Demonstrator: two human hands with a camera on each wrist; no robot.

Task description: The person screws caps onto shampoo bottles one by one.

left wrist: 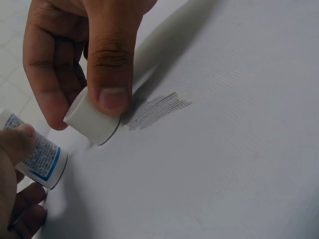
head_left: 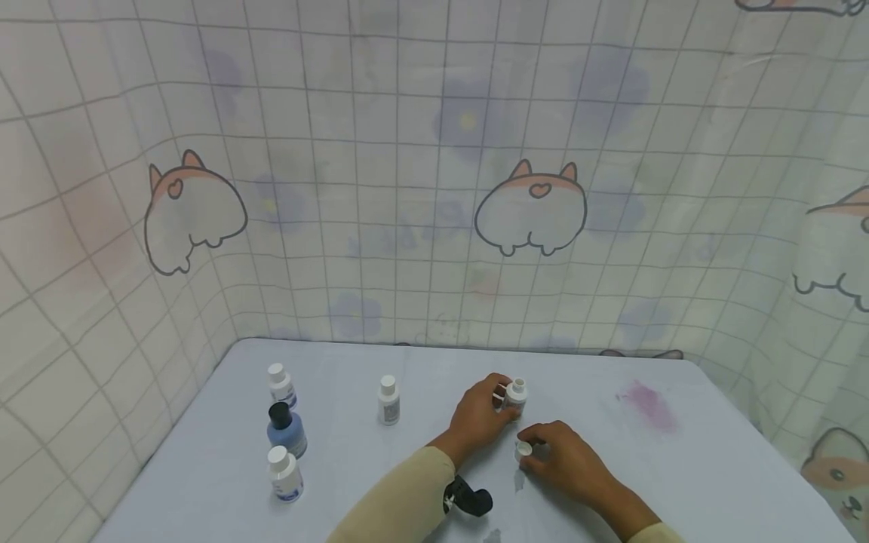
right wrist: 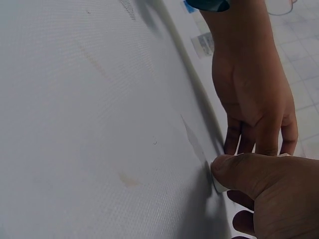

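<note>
My left hand (head_left: 480, 411) grips a small white bottle (head_left: 516, 397) around its side; the neck of the bottle shows uncapped in the head view. In the left wrist view the bottle's label (left wrist: 42, 158) carries fine print and a blue border. Just nearer to me, my right hand (head_left: 563, 458) pinches a white cap (head_left: 523, 450) between thumb and fingers. The cap (left wrist: 92, 118) is low over the white table, its open side turned up and tilted in the left wrist view. In the right wrist view the thumb (right wrist: 224, 167) covers most of the cap.
Left on the table (head_left: 339, 490) are a white bottle (head_left: 281, 385), a blue bottle with a black cap (head_left: 287, 430) and another white bottle (head_left: 285, 475). One more white bottle (head_left: 389, 400) stands left of my hands. A pink stain (head_left: 649, 406) marks the right side. Patterned curtains (head_left: 407, 226) surround the table.
</note>
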